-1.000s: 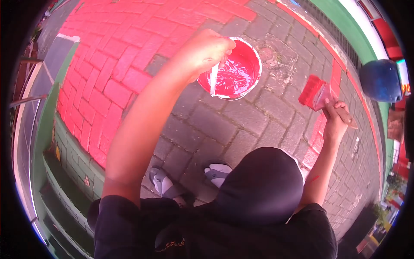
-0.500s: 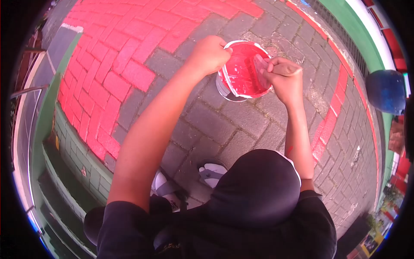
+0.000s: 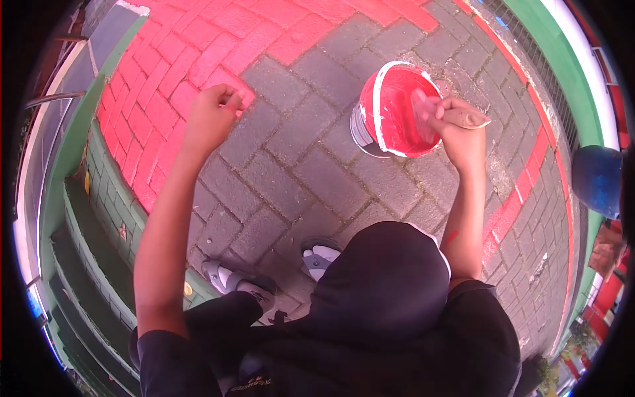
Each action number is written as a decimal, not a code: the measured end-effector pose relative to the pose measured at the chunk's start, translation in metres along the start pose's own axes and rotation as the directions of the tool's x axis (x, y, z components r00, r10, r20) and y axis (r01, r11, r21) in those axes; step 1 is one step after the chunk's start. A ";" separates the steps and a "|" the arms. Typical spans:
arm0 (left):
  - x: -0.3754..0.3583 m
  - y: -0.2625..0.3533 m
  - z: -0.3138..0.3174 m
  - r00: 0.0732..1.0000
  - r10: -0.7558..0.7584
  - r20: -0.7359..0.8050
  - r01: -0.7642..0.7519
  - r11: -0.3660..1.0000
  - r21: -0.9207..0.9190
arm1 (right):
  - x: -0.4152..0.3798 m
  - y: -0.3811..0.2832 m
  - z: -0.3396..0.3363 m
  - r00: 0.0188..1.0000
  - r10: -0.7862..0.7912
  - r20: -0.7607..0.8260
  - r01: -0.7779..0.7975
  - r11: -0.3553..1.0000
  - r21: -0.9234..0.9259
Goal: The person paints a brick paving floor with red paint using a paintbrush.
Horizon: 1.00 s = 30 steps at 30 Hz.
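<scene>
A white bucket [image 3: 359, 129] with red paint coating its inside stands on the grey paving. Its white handle [image 3: 378, 99] lies across the opening near the left side. My right hand [image 3: 460, 135] is closed at the bucket's right rim around a paintbrush with a tan wooden handle [image 3: 466, 118]. The brush's head is blurred by motion and overlaps the red inside of the bucket. Apart from the bucket, my left hand [image 3: 215, 116] hovers above the edge of the red-painted bricks, its fingers curled with nothing showing in them.
Red-painted bricks [image 3: 165, 79] border unpainted grey bricks [image 3: 311, 159]. Green steps [image 3: 92, 245] descend at the left, close to my feet in grey sandals [image 3: 321, 258]. A red painted line [image 3: 522, 185] runs along the right, and a dark blue round object [image 3: 596, 180] stands beyond it.
My left hand has let go of the bucket's rim and moved left, over the red bricks. My right hand keeps the brush at the bucket. The bucket appears farther right as the view shifts.
</scene>
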State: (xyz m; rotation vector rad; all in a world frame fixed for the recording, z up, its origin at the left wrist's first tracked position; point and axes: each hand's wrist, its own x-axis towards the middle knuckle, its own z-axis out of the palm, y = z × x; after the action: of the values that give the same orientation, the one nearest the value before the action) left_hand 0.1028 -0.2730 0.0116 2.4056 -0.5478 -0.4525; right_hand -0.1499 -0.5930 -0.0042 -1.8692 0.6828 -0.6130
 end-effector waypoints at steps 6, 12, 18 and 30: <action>-0.024 -0.041 -0.041 0.999 -0.018 -0.033 0.020 0.998 0.066 | 0.013 0.019 -0.031 0.968 0.166 0.186 -0.142 0.980 -0.136; -0.035 -0.032 -0.143 0.996 -0.055 -0.071 0.078 0.920 0.384 | 0.012 0.093 -0.086 0.921 0.389 0.003 -0.289 0.678 0.676; -0.109 -0.126 -0.225 0.916 -0.266 -0.302 0.322 0.934 0.155 | -0.003 0.122 -0.112 0.892 0.085 0.444 -0.444 -0.018 0.896; -0.337 -0.373 -0.223 0.764 -0.610 -0.210 0.563 0.790 -0.245 | 0.025 -0.198 0.155 0.620 -0.171 0.766 -0.489 0.679 0.548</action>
State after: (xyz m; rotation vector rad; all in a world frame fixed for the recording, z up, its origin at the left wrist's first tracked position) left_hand 0.0142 0.2693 0.0020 2.3792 0.3885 -0.3836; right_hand 0.0092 -0.4463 0.1257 -1.0775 -0.0165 0.1315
